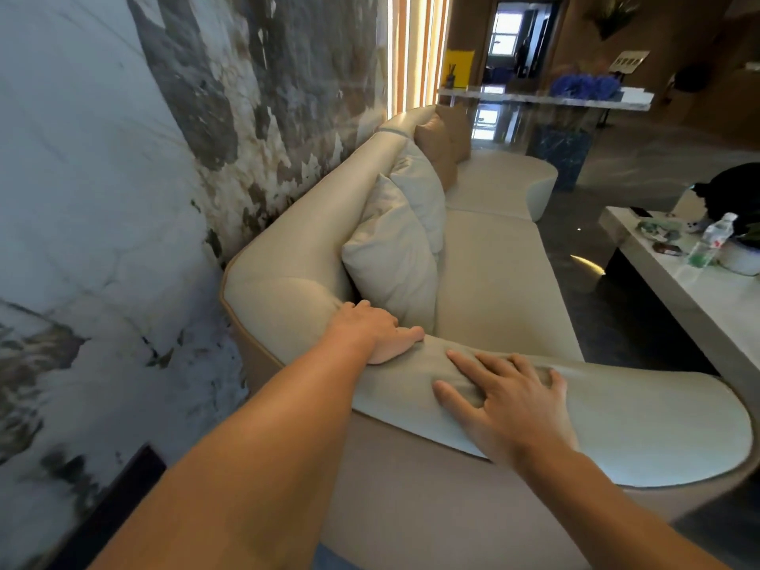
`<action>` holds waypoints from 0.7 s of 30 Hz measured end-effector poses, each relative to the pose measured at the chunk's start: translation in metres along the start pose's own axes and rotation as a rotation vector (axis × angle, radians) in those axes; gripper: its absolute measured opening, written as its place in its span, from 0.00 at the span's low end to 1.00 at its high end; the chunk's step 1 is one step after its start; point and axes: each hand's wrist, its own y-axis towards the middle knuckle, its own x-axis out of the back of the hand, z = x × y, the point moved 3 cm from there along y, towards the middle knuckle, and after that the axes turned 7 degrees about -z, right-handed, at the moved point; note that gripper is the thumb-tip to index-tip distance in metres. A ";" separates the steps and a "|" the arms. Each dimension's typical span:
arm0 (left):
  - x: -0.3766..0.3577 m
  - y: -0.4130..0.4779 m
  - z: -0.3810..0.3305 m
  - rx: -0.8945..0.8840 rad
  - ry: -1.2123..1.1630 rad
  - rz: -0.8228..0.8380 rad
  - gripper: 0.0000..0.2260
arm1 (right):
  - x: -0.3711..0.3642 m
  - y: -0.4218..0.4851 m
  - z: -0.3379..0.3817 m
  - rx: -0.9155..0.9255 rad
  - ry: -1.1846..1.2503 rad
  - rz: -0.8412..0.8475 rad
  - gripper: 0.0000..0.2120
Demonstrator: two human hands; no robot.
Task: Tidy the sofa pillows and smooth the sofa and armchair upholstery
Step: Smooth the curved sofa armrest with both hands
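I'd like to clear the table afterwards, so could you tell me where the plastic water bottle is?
In the head view, the water bottle stands at the right edge on the pale coffee table, across from the sofa.

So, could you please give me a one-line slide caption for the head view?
Both hands, left and right, press flat on the sofa arm, pillows lined along the backrest.

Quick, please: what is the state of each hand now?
Left hand: open, palm pressed on the sofa armrest, holding nothing.
Right hand: open, fingers spread flat on the same armrest, holding nothing.
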 end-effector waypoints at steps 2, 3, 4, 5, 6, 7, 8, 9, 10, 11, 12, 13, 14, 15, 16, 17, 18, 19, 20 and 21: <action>0.000 -0.008 -0.004 0.002 0.007 -0.023 0.33 | 0.004 -0.007 -0.001 0.018 0.011 -0.005 0.38; 0.000 -0.012 -0.006 0.007 0.005 -0.034 0.32 | 0.006 -0.011 -0.002 0.027 0.015 -0.005 0.38; 0.000 -0.017 -0.008 0.010 -0.002 -0.042 0.32 | 0.008 -0.015 -0.004 0.037 0.019 -0.006 0.38; -0.001 -0.023 -0.010 0.016 -0.012 -0.042 0.32 | 0.009 -0.020 -0.005 0.047 0.022 -0.007 0.38; -0.001 -0.029 -0.012 0.022 -0.021 -0.042 0.32 | 0.011 -0.025 -0.007 0.055 0.023 -0.011 0.38; -0.001 -0.035 -0.016 0.023 -0.022 -0.046 0.32 | 0.012 -0.030 -0.009 0.059 0.025 -0.016 0.38; -0.002 -0.040 -0.019 0.023 -0.012 -0.050 0.32 | 0.014 -0.035 -0.011 0.057 0.028 -0.017 0.37; -0.002 -0.044 -0.021 0.022 -0.001 -0.052 0.32 | 0.015 -0.038 -0.012 0.056 0.030 -0.018 0.37; -0.002 -0.049 -0.023 0.022 0.008 -0.047 0.32 | 0.015 -0.041 -0.013 0.054 0.026 -0.014 0.37; -0.002 -0.052 -0.024 0.026 0.011 -0.041 0.32 | 0.015 -0.042 -0.013 0.051 0.015 -0.005 0.37; -0.003 -0.056 -0.025 0.027 0.008 -0.041 0.32 | 0.014 -0.042 -0.013 0.044 0.006 0.002 0.37; -0.004 -0.060 -0.025 0.021 -0.004 -0.055 0.32 | 0.014 -0.042 -0.013 0.031 0.005 -0.001 0.37; -0.008 -0.067 -0.025 0.024 -0.038 -0.091 0.32 | 0.013 -0.041 -0.013 0.018 0.006 -0.013 0.38; -0.013 -0.077 -0.025 0.041 -0.084 -0.155 0.32 | 0.012 -0.040 -0.012 0.005 0.002 -0.023 0.38; -0.018 -0.089 -0.026 0.047 -0.134 -0.271 0.32 | 0.011 -0.039 -0.013 -0.010 -0.009 -0.027 0.37; -0.021 -0.104 -0.027 0.038 -0.180 -0.421 0.30 | 0.009 -0.040 -0.013 -0.027 -0.016 -0.034 0.37; -0.020 -0.117 -0.027 0.033 -0.231 -0.540 0.27 | 0.008 -0.040 -0.013 -0.044 -0.014 -0.053 0.37; -0.018 -0.123 -0.026 0.034 -0.285 -0.619 0.25 | 0.007 -0.041 -0.012 -0.058 -0.014 -0.079 0.36; -0.015 -0.124 -0.026 0.035 -0.335 -0.648 0.23 | 0.007 -0.041 -0.013 -0.069 -0.021 -0.092 0.36; -0.014 -0.123 -0.025 0.028 -0.361 -0.636 0.23 | 0.006 -0.039 -0.012 -0.078 -0.034 -0.082 0.35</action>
